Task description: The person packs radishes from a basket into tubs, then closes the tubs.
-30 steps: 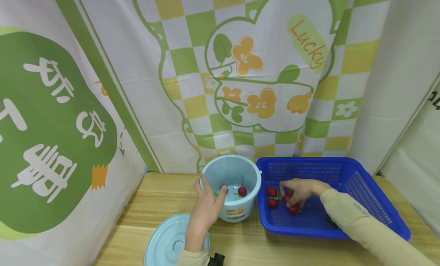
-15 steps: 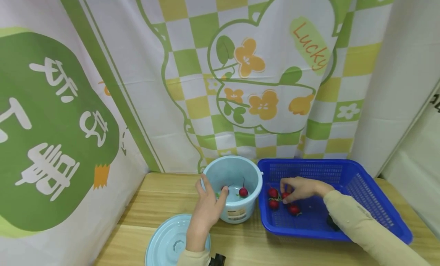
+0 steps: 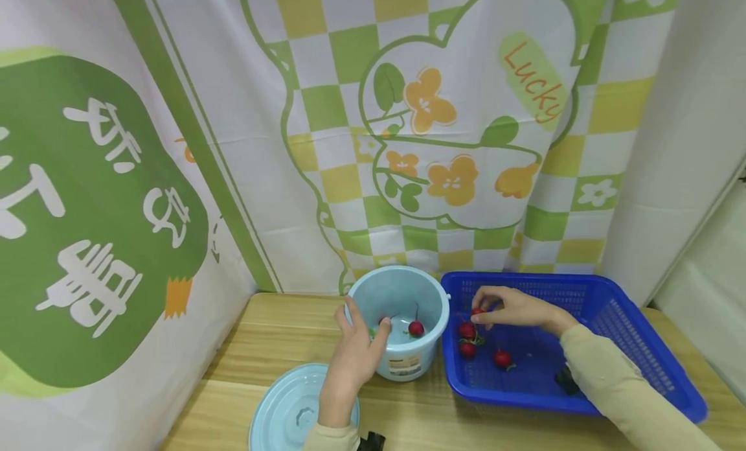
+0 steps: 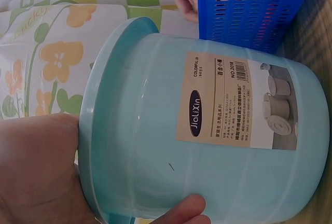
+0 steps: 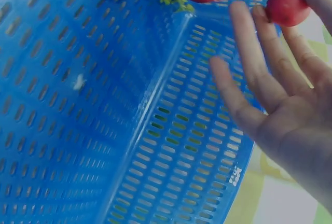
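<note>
In the head view my left hand (image 3: 351, 350) grips the near-left rim of a light blue bucket (image 3: 408, 276); the left wrist view shows its thumb and fingers on either side of the bucket wall. One red radish (image 3: 416, 328) lies inside, and another is partly hidden behind the thumb. My right hand (image 5: 290, 89) pinches a radish (image 5: 288, 5) between thumb and fingertips, above the left part of a blue perforated basket (image 3: 542, 405). Below that hand, several radishes with green stems remain in the basket, one radish (image 3: 502, 358) apart from the others.
A light blue lid (image 3: 291, 409) lies on the wooden table (image 3: 419, 418), left of the bucket and partly under the left forearm. The basket stands directly right of the bucket. A patterned curtain (image 3: 326, 107) hangs behind both.
My right hand has picked a radish from the cluster and lifted it up toward the basket's back left. My left hand keeps its hold on the bucket.
</note>
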A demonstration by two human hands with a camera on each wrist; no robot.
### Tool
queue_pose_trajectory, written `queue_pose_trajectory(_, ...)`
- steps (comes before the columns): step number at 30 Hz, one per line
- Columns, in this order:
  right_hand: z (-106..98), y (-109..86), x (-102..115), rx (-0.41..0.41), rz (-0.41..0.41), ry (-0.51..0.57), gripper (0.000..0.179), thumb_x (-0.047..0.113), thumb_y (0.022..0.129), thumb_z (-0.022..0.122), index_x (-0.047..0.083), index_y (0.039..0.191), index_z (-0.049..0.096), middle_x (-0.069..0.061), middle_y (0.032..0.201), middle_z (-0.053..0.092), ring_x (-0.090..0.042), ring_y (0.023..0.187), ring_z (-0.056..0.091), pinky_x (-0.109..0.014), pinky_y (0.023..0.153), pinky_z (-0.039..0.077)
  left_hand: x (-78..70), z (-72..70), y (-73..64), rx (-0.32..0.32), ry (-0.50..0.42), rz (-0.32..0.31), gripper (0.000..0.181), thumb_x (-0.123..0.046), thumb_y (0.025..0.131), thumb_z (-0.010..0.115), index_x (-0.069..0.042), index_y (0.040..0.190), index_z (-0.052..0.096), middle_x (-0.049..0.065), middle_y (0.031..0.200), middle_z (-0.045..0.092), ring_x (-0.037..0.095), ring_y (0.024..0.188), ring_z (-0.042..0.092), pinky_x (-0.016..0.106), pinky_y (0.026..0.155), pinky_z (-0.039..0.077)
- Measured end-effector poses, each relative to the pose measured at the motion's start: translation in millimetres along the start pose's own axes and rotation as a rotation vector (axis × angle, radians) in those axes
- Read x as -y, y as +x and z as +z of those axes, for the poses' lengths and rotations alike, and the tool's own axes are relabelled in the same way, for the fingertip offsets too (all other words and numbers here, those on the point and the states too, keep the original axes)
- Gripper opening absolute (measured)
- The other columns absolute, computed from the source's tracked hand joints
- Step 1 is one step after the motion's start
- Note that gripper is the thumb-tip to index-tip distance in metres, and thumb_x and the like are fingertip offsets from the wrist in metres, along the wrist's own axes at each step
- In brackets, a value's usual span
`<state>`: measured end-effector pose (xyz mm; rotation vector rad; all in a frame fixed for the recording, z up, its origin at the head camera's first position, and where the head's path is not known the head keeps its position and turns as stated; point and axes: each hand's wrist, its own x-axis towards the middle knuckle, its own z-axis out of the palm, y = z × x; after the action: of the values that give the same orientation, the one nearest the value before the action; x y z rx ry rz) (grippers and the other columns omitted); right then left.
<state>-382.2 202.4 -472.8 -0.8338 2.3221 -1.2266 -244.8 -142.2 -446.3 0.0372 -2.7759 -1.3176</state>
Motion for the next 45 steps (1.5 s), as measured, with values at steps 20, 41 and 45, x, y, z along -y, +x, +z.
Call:
queue_pose_trajectory(20,5.7,0.1,24.6,-0.211,-0.086,0.163,0.027,0.022,0.102,0.074,0.004,0.121,0.065,-0.018,0.117,0.068,-0.033,0.097,0.073,-0.043,0.086,0.061,2.3,2.4,1.1,0.002,0.0,0.03,0.099,-0.055,0.109,0.047,0.005,0.165,-0.009,0.034,0.168,-0.007,0.036,0.087,0.066,0.048,0.071,0.055)
queue_pose_trajectory(41,28.1,13.5,44.1,-0.323,-0.1,0.207,0.039,0.025,0.101,0.075,0.006,0.132,0.062,-0.019,0.128,0.063,-0.037,0.078,0.066,-0.034,0.064,0.054,2.3,0.2,1.0,-0.003,0.0,0.027,0.1,-0.056,0.109,0.047,0.004,0.166,-0.009,0.034,0.168,-0.007,0.034,0.083,0.065,0.047,0.069,0.054)
queue_pose_trajectory(45,33.8,16.1,46.3,-0.289,-0.097,0.195,0.039,0.026,0.102,0.074,0.007,0.133,0.061,-0.019,0.131,0.063,-0.037,0.076,0.065,-0.032,0.061,0.051,2.1,0.3,1.0,-0.002,-0.006,0.028,0.1,-0.056,0.109,0.047,0.004,0.166,-0.01,0.034,0.168,-0.006,0.032,0.078,0.064,0.045,0.066,0.053)
